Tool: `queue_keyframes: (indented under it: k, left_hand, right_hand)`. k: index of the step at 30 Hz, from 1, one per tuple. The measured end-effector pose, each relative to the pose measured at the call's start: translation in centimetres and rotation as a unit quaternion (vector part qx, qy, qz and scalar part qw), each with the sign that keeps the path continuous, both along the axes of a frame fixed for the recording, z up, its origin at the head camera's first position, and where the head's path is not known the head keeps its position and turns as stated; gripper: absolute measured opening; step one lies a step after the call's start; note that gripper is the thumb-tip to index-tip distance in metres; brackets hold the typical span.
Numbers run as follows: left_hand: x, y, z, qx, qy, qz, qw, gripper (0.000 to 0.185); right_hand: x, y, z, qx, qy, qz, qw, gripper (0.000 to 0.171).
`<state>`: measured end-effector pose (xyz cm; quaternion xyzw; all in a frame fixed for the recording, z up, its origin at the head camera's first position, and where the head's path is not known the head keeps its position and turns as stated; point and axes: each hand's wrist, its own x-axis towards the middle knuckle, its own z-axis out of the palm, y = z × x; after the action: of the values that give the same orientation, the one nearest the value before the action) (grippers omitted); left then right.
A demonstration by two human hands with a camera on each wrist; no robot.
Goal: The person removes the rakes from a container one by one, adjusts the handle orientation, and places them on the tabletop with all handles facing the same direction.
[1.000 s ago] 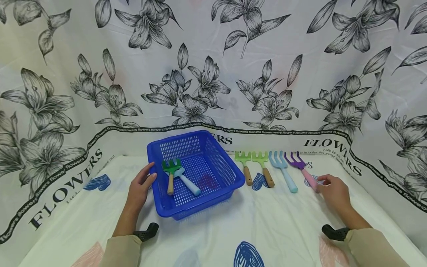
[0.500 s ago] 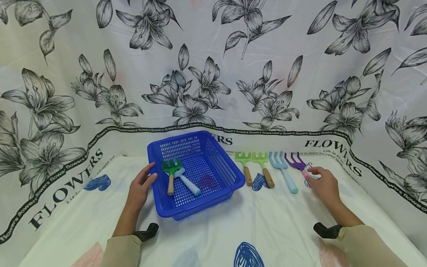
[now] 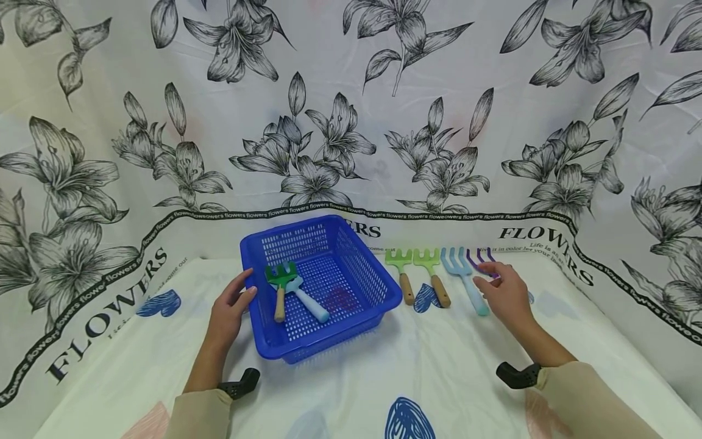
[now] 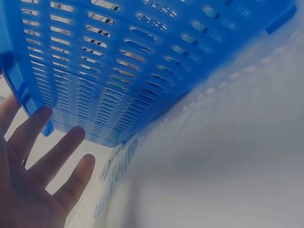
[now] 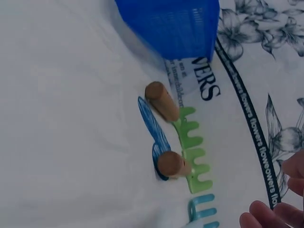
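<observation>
Up on the head view, the person's left hand (image 3: 227, 311) rests with straight fingers against the left wall of the blue basket (image 3: 378, 286), gripping nothing. Inside the basket lie a green rake with a wooden handle (image 3: 281, 283) and a pale blue tool (image 3: 307, 300), crossing near their heads. To the right of the basket, four tools lie side by side on the white cloth (image 3: 439, 378): two light green rakes (image 3: 400, 268) with wooden handles, then a light blue fork (image 3: 463, 280), then a purple fork (image 3: 482, 259) at the far right. The right hand (image 3: 507, 296) hovers over the purple fork's handle, hiding it, fingers loosely spread toward the light blue fork; whether it is pinching anything I cannot tell.

Next, the left wrist view shows the basket's slotted wall (image 4: 123, 71) close up, with the left hand's fingers (image 4: 61, 156) straight and just beside it.

Lastly, the right wrist view shows the two wooden handles (image 5: 161, 100) pointing at the camera, the light green heads (image 5: 192, 156) side by side, the basket's corner (image 5: 175, 23) farther off, and the right hand's fingertips (image 5: 259, 218) near the light blue tines (image 5: 202, 211), relaxed and clasping nothing visible.
</observation>
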<state>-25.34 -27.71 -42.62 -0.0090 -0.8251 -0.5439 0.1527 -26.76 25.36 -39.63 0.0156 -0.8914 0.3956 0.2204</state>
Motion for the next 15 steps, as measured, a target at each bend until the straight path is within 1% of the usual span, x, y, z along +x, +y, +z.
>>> queue_keyframes:
  k: [5,9,15]
  left_hand:
    - [0.1,-0.1,0.0,0.0,-0.003,-0.003,1.0,0.057]
    - [0.0,-0.1,-0.1,-0.002,-0.002,-0.003,1.0,0.057]
    - [0.0,-0.1,-0.1,-0.002,0.0,-0.004,1.0,0.057]
  right_hand:
    - [0.2,-1.9,0.6,-0.011,0.008,0.024,1.0,0.032]
    - [0.3,-3.3,1.1,-0.021,0.017,0.052,0.998,0.033]
    - [0.3,-5.5,1.9,-0.017,0.019,0.084,0.996,0.034]
